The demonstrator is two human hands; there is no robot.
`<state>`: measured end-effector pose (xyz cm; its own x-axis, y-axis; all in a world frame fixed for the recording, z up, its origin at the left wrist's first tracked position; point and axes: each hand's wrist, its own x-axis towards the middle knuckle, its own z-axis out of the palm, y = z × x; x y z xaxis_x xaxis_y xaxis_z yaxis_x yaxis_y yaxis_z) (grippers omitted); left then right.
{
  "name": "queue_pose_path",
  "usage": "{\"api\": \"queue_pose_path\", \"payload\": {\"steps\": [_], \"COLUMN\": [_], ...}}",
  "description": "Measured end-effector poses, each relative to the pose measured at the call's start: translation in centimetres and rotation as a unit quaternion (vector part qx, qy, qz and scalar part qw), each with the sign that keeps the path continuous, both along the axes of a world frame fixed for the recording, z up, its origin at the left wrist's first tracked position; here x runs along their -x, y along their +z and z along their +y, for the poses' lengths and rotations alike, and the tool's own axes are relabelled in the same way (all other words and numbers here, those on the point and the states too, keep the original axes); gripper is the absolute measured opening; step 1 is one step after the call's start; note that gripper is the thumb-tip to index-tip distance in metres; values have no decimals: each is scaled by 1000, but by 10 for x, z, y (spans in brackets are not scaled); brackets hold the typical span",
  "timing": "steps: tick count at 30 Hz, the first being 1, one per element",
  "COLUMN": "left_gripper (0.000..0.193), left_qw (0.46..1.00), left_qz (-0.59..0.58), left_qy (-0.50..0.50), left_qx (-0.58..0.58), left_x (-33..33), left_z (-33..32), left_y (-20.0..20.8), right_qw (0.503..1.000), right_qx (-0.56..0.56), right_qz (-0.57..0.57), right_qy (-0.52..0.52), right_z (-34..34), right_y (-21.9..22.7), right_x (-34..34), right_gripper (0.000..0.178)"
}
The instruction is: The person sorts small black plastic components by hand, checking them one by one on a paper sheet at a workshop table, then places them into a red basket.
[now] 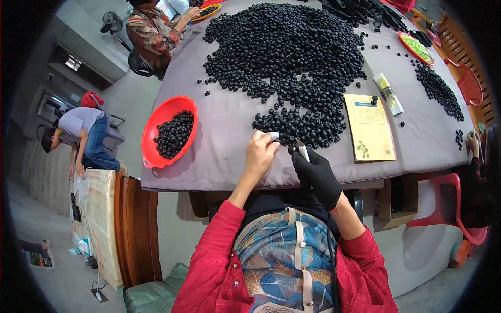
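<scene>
Near the table's front edge, my bare left hand is pinched closed, with a white wrap at a fingertip. What it pinches, if anything, is too small to make out. Close on its right, my right hand wears a black glove. Its fingers are closed round a small thin tool, its metal-looking tip pointing up, beside a white piece that may be a handle or tape. Both hands touch the near fringe of a large heap of small black round beads. At left, a red scalloped dish holds more beads.
A yellow booklet and a white tube-like packet lie right of the heap. Beyond are another bead pile and a red-rimmed green dish. One person sits far left; another bends at a bench. A hand shows at the right edge.
</scene>
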<state>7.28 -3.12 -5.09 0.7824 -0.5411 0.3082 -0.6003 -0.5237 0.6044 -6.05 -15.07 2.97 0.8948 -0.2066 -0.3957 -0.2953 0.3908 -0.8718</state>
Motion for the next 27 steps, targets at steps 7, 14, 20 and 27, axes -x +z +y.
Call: {"api": "queue_pose_path", "payload": {"steps": [7,14,20,27], "left_gripper": [15,16,20,21], "left_qw": [822,709,686,669], "left_qz": [425,501,518,532], "left_qy": [-96,-106,-87,-93], "left_qx": [368,486,504,510], "left_x": [49,71,77,81], "left_z": [21,37,42,39], "left_y": [55,72,70,74], "right_qw": [991,792,893,888], "right_qx": [100,498,378,396], "right_qz": [-85,-352,-241,-227], "right_qy": [4,32,48,45], "right_z": [1,15,26,25], "right_y": [-13,-1,13,11], "right_x": [3,12,19,20], "right_gripper": [29,26,28,30]}}
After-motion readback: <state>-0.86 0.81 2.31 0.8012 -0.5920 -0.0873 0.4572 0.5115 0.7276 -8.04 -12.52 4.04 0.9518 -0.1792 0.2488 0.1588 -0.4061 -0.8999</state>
